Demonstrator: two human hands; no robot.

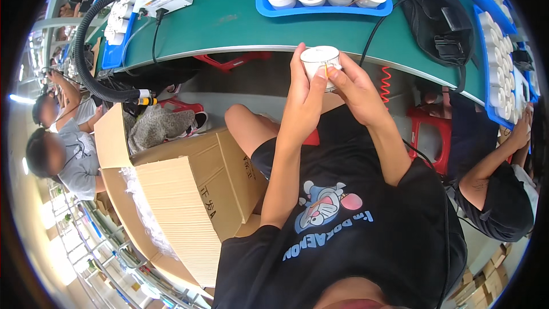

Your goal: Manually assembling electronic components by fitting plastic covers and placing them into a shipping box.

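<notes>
Green workshop bench arcs across the top of view; blue tray of white round housings at 12 o'clock, open cardboard carton at 8 o'clock. Both hands raised below the bench edge. Left hand wraps a white cylindrical housing from its 9 o'clock side, fingers closed around the wall. Right hand pinches a thin yellow wire at the housing's face. Housing looks light, rigid plastic; grip the side wall. Wire probably delicate.

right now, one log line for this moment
left hand grips white round part | right hand pinches its yellow wire | blue tray on green bench
</notes>
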